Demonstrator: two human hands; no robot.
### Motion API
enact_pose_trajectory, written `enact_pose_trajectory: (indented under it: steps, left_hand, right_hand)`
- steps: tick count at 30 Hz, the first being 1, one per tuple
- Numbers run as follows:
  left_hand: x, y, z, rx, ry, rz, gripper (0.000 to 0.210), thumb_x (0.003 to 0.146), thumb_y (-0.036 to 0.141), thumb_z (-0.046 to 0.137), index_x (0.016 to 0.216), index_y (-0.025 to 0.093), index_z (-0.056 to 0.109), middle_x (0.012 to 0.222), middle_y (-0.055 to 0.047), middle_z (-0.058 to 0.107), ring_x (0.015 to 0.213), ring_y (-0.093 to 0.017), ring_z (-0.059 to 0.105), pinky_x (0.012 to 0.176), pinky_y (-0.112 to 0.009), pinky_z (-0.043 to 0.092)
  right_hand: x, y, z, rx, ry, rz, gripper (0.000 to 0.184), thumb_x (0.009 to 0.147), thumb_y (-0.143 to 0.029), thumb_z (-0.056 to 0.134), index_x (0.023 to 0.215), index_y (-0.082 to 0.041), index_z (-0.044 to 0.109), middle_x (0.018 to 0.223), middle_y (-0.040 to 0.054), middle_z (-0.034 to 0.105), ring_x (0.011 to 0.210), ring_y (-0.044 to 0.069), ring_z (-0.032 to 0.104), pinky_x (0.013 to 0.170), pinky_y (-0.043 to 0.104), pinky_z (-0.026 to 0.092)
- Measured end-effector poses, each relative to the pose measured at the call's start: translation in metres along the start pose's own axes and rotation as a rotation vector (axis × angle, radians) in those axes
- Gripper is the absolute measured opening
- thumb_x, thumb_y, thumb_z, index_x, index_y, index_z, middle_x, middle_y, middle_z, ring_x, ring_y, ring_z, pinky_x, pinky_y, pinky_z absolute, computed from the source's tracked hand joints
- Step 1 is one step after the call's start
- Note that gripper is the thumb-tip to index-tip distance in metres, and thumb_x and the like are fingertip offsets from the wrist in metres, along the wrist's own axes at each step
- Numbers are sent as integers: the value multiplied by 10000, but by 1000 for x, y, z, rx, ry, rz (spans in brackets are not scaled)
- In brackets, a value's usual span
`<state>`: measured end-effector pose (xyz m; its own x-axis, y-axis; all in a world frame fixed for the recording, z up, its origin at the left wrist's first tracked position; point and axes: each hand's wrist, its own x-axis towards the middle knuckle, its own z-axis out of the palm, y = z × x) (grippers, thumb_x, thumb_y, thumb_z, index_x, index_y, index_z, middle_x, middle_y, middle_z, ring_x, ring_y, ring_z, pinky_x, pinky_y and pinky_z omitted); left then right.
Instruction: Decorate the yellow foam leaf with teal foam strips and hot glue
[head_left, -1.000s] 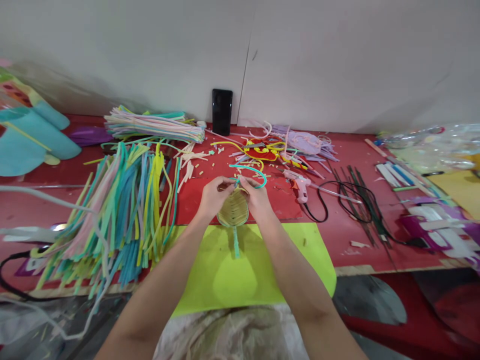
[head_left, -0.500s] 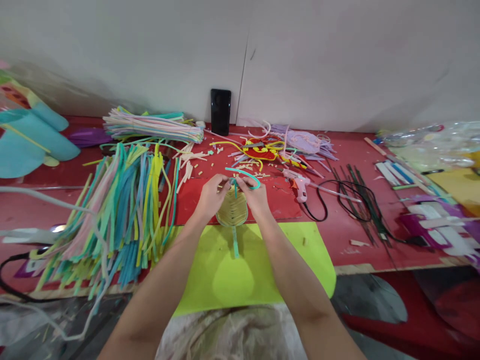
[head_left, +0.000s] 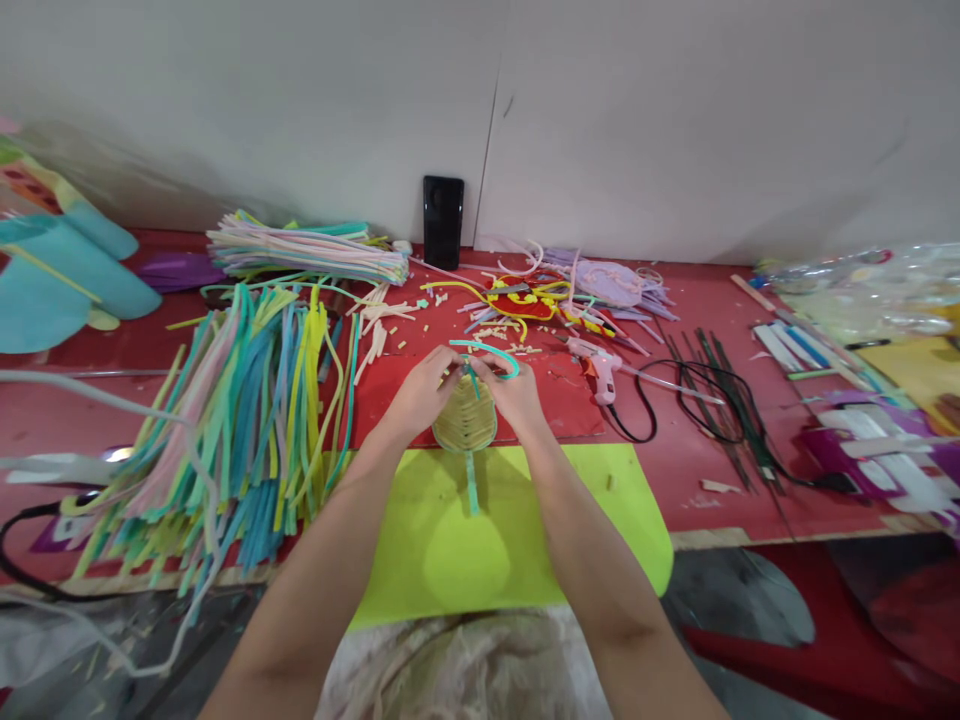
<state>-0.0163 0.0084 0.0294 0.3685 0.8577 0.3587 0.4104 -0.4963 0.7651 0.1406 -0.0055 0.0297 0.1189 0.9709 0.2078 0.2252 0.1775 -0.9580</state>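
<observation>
A leaf-shaped piece (head_left: 466,420) with yellowish ribbed strips, a pale green rim and a green stem lies before me, its stem over the yellow-green sheet (head_left: 585,560). At its far tip, my left hand (head_left: 427,390) is closed, thumb and fingers pinching close to the strip's end. My right hand (head_left: 514,388) is closed too, gripping a turquoise fuzzy strip, likely a pipe cleaner (head_left: 491,349), which curls over its knuckles. The fingertips nearly meet and hide the exact point of contact between strip and leaf.
Left lies a big pile of coloured pipe cleaners (head_left: 247,400), with a tied bundle (head_left: 307,250) behind. A black phone (head_left: 443,222) leans on the wall. To the right are a pink glue gun (head_left: 600,372), its black cord (head_left: 637,425) and dark thin sticks (head_left: 724,400).
Both hands stay at the leaf's tip with only small finger movements. The short turquoise end between the fingertips has tilted slightly.
</observation>
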Motion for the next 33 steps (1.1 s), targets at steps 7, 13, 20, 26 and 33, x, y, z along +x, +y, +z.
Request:
enact_pose_trajectory:
  steps: [7, 13, 20, 26, 33]
  left_hand:
    - [1, -1, 1, -77, 44, -14, 100, 880, 255, 473, 882, 203, 559, 895, -30, 586, 853, -155, 562, 802, -286, 450]
    - [1, -6, -1, -56, 20, -5, 93, 861, 221, 472, 876, 203, 562, 877, -22, 576, 835, -155, 555, 797, -286, 438]
    - [-1, 0, -8, -97, -147, -51, 113, 854, 226, 463, 900, 202, 563, 875, -21, 606, 841, -166, 565, 798, -289, 437]
    - [-1, 3, -7, -183, -133, -90, 66, 845, 234, 484, 839, 201, 540, 823, -2, 593, 810, -151, 561, 770, -266, 440]
    - [-3, 3, 13, -363, 51, -219, 213, 898, 389, 446, 858, 195, 525, 771, -7, 588, 711, -136, 588, 695, -264, 475]
  right_hand:
    - [0, -1, 2, 92, -26, 29, 228, 748, -443, 633, 700, -231, 701, 716, -2, 681, 701, 161, 602, 736, 303, 461]
    - [2, 0, -4, 227, -139, 167, 216, 604, -395, 760, 705, -210, 710, 706, -6, 670, 680, 141, 574, 698, 282, 467]
    - [4, 6, -14, 240, -382, 188, 256, 624, -434, 749, 726, -203, 706, 702, -23, 656, 688, 122, 556, 701, 266, 454]
    - [3, 3, -15, 251, -397, 183, 223, 630, -415, 751, 708, -209, 712, 701, -29, 659, 692, 119, 562, 735, 273, 433]
    - [2, 3, 0, 349, -26, 178, 190, 621, -391, 748, 714, -230, 707, 725, -24, 674, 722, 148, 593, 757, 301, 458]
